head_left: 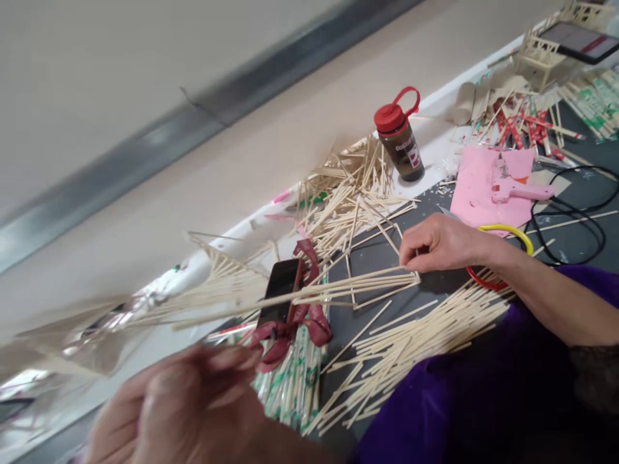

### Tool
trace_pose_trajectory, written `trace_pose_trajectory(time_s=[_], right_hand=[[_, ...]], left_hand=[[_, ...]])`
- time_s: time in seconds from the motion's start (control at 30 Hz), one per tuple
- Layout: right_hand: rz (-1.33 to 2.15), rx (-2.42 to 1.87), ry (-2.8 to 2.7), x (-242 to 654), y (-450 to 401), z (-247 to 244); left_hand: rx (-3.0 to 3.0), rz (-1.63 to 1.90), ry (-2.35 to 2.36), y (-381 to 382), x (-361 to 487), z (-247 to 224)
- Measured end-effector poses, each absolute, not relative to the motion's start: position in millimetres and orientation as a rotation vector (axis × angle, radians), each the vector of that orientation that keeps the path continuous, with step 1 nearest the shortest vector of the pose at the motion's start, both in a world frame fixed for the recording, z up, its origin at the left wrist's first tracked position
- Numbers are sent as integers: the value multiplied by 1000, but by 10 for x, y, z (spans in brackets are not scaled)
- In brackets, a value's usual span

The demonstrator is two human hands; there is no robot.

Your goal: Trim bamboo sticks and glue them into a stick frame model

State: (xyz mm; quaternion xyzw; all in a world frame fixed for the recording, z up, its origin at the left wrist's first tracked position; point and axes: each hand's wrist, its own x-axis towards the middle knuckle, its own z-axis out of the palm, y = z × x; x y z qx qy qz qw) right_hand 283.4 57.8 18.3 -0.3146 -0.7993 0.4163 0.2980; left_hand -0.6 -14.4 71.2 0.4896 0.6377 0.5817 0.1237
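Note:
My right hand [440, 243] is closed in a pinch at the corner of a frame of joined wooden chopsticks [358, 283]. The frame's long sticks reach left over a dark phone [280, 290] and a maroon lanyard [316, 322]. Low on the left is my left hand [188, 399], close to the camera and blurred. Its thumb and fingers are pressed together; whether something thin lies between them cannot be made out. Loose bare chopsticks [416, 341] lie in front of my body, and green-printed wrapped chopsticks [290, 380] lie beyond my left fingertips.
A red-capped bottle [401, 148] stands by the wall beside a heap of chopsticks [358, 180]. Right of it, a pink glue gun [520, 188] rests on a pink sheet [476, 187], near a black cable [570, 212]. Scissors with a yellow-and-red handle [520, 233] lie under my right wrist.

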Motion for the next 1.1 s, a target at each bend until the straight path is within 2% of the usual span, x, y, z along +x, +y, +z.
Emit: trace_pose_trajectory(time_s=[0.07, 0.23, 0.3, 0.53, 0.77, 0.87, 0.93, 1.1], right_hand=[[856, -771, -2212, 2809, 453, 321], [239, -702, -2569, 2804, 117, 558], [89, -707, -2697, 2833, 14, 621], [-104, -768, -2950, 2933, -149, 710], [-284, -675, -2822, 3074, -107, 518], [-292, -605, -2777, 3116, -58, 412], [-180, -615, -2730, 3126, -35, 354], [484, -838, -2336, 3054, -57, 274]], left_hand=[[1215, 1694, 1689, -226, 180, 754], [1073, 872, 1298, -305, 574, 651], [1014, 750, 1169, -306, 660, 559], [928, 595, 957, -240, 910, 269], [873, 602, 888, -141, 1079, 58], [850, 626, 884, -133, 1076, -28], [848, 654, 887, -136, 1051, -44], [859, 1063, 917, -188, 904, 162]])
